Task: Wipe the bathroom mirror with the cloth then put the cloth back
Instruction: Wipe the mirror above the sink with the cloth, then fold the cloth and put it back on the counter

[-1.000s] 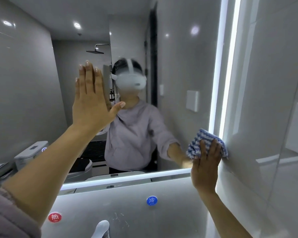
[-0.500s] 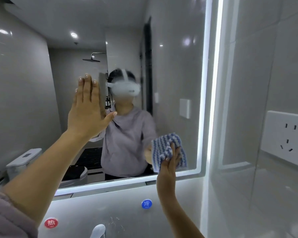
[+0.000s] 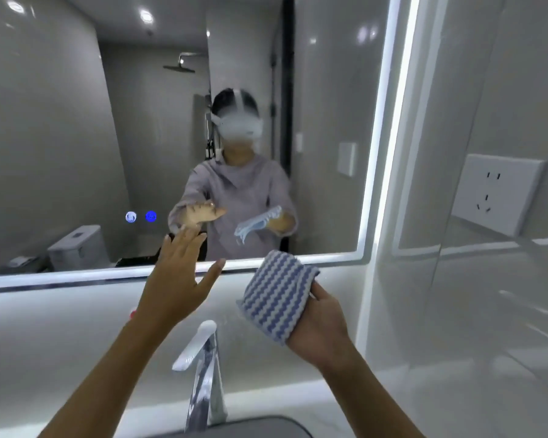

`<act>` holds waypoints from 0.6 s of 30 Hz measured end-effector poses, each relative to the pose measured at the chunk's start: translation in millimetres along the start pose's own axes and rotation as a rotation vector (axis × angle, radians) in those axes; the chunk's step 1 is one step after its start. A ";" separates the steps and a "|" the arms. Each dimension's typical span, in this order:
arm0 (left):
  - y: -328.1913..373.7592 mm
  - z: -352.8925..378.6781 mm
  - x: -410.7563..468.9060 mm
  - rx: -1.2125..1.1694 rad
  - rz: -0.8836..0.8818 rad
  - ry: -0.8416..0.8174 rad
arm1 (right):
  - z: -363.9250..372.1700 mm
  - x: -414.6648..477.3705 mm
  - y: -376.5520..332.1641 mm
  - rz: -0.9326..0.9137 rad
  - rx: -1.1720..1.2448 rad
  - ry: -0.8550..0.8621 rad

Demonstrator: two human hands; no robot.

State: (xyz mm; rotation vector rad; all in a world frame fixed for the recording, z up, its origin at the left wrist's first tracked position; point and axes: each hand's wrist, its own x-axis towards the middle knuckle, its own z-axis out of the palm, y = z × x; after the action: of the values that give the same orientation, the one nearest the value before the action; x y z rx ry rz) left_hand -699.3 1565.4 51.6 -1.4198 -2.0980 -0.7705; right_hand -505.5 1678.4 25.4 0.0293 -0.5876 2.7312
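The mirror (image 3: 76,153) hangs on the back wall, and the socket (image 3: 500,194) sits on the side wall to its right. Two buttons (image 3: 141,216) are on the mirror, low and left of centre. The tap (image 3: 203,358) stands below the mirror, behind the basin (image 3: 260,426). The left hand (image 3: 174,279) is above the tap, in front of the mirror's lower edge. The right hand (image 3: 317,324) is right of the tap, with the cloth (image 3: 276,298) in it, between the two hands.

cloth (image 3: 277,298): soft, bumpy fabric, right of the tap (image 3: 200,346);
tap: shiny, smooth metal;
mirror (image 3: 60,137): shiny glass, above the tap;
socket (image 3: 500,192): smooth plastic
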 end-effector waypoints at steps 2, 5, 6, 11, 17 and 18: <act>9.9 4.2 -24.6 -0.080 -0.094 -0.028 | 1.2 -10.0 2.5 0.013 -0.007 0.021; 25.3 8.0 -60.2 -0.236 -0.266 -0.092 | -2.1 -23.7 5.6 0.039 -0.031 0.070; 29.6 8.6 -72.9 -0.278 -0.308 -0.118 | -3.1 -27.8 7.9 0.054 -0.025 0.075; 48.0 0.2 -124.3 -0.560 -0.558 -0.073 | 5.4 -42.8 39.0 0.100 -0.145 0.141; 46.1 -23.1 -149.6 -1.171 -0.805 -0.143 | 20.5 -47.9 83.5 0.086 -0.379 0.306; 42.7 -27.5 -153.3 -1.202 -0.795 -0.140 | 22.4 -47.2 90.5 0.080 -0.447 0.343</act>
State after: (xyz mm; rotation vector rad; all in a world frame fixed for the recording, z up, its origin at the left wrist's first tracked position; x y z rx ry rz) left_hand -604.9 1457.9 -23.4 -0.9925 -2.3647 -2.6066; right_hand -492.8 1576.6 5.8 -0.5676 -1.0897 2.5269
